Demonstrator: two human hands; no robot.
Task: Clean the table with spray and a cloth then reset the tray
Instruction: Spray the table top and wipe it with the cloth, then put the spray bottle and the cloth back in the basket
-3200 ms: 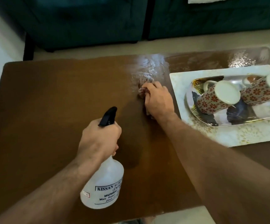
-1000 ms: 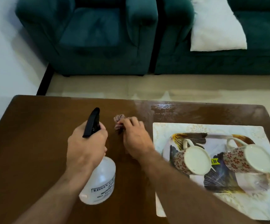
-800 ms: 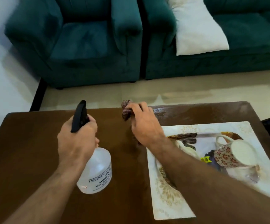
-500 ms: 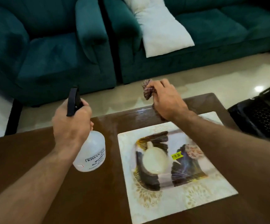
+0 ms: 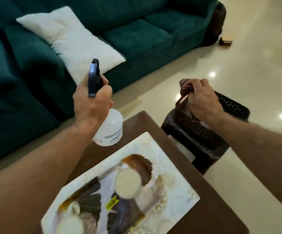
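- Glossy cream floor [image 5: 238, 68] and a teal sofa [image 5: 136, 27] bearing a white cushion [image 5: 72, 39] form the background; a brown table [image 5: 221, 208] fills the lower foreground.
- Left hand [image 5: 91, 100]: fingers curled round the neck of the spray bottle [image 5: 110, 129], whose black trigger head rises above the knuckles and whose translucent body hangs below the palm, over the table's far corner.
- Right hand [image 5: 202, 100]: fingertips [image 5: 191, 85] pinched together on a dark, crumpled cloth [image 5: 184, 88]; the cloth bunches beyond the fingertips and trails beneath the palm.
- Directly under the right hand, off the table edge, stands a dark perforated plastic stool [image 5: 204, 132].
- Below both wrists, nearer the viewer, a pale mat [image 5: 179, 183] lies on the table and carries the patterned tray [image 5: 136, 213].
- Two cups [image 5: 128, 184] rest on the tray, blurred; a yellow sticker [image 5: 112, 203] lies between them.
- Whether the spray bottle's base touches the table cannot be told.
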